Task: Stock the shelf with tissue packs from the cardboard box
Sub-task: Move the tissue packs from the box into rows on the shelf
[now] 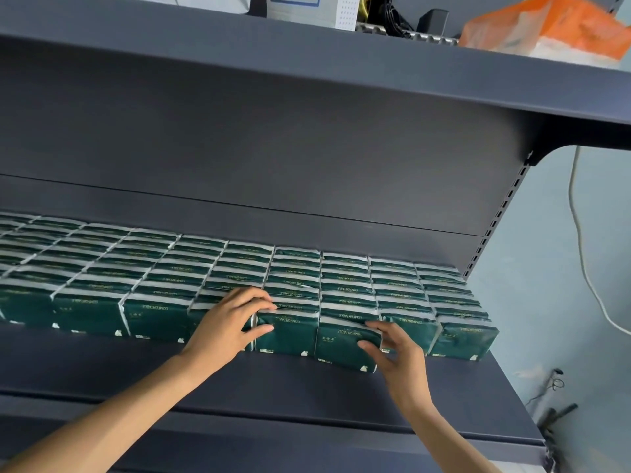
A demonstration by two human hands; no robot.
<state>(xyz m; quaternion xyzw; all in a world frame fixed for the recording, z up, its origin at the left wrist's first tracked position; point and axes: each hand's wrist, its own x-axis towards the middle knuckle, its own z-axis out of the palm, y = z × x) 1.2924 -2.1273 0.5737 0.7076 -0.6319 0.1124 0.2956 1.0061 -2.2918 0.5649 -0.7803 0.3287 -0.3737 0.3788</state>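
Note:
Several rows of dark green tissue packs (pixel 153 268) stand upright on the dark grey shelf (pixel 239 380), filling it from left to right. My left hand (pixel 228 322) lies flat on the front packs near the middle, fingers spread across the top of one pack (pixel 290 336). My right hand (pixel 392 353) touches the front pack (pixel 341 346) right of it, which sticks out a little ahead of the row; fingers rest on its top and face, apart. The cardboard box is out of view.
A bare strip of shelf runs in front of the packs. An upper shelf (pixel 341 73) overhangs, carrying an orange-and-white pack (pixel 546 29) and boxes. A white cable (pixel 580 233) hangs on the pale wall at right.

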